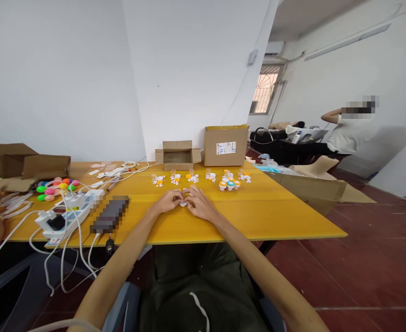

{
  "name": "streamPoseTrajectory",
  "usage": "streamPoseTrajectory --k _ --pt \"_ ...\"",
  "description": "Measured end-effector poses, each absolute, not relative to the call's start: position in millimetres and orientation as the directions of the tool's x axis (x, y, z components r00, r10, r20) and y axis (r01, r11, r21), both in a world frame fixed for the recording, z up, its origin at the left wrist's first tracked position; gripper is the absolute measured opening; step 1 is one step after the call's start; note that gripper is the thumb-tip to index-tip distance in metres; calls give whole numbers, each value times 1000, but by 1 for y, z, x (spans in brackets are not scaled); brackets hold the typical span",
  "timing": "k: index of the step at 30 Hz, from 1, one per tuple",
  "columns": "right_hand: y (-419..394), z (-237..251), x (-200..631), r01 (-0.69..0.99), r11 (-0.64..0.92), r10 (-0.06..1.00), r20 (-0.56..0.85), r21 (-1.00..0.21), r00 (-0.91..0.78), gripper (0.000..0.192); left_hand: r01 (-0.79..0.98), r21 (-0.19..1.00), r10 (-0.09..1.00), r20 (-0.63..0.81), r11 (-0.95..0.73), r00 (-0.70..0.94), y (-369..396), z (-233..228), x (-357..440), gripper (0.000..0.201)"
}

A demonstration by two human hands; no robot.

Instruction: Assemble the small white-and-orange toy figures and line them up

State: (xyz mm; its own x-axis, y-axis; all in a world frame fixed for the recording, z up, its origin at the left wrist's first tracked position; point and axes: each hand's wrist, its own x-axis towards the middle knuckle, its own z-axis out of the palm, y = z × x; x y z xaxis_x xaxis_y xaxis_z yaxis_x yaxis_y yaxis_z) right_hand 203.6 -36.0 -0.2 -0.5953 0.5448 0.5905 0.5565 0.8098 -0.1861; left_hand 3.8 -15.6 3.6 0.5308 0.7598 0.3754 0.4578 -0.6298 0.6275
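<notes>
Both hands meet at the middle of the yellow table point(258, 216), fingertips pressed together around a small white piece point(183, 203). The left hand point(169, 201) pinches it from 9 o'clock and the right hand point(200, 205) closes on it from 3 o'clock. The piece is tiny, pale and roundish; its detail is too small to tell.

At 12 o'clock from the hands runs a row of small white-and-orange figures point(192, 177), several standing side by side, with a tighter cluster of capped ones point(229, 184) at 1 o'clock. Judging by that row, much of the work looks done and the piece in hand appears unfinished.

At 9 o'clock lie a power strip point(64, 219) and coloured balls point(55, 188); cardboard boxes point(225, 145) stand at 12 o'clock
</notes>
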Motion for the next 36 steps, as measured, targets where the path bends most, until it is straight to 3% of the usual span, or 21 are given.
streamPoseTrajectory --k 11,17,24,30,36 --pt "-36 0 203 579 784 581 592 -223 -559 28 470 585 742 418 -661 524 -17 12 1 16" --pt "-36 -2 201 607 759 618 555 -237 -557 32 607 452 748 508 -654 427 -15 13 -8 14" --pt "-34 -5 201 610 757 621 544 -232 -564 33 689 341 748 483 -639 455 -17 9 -11 16" --pt "-36 -3 201 627 742 645 505 -238 -573 33 692 356 762 460 -628 456 -17 10 -10 16" --pt "-37 -2 200 638 736 653 489 -228 -578 33 672 458 806 433 -582 403 -13 7 -9 7"
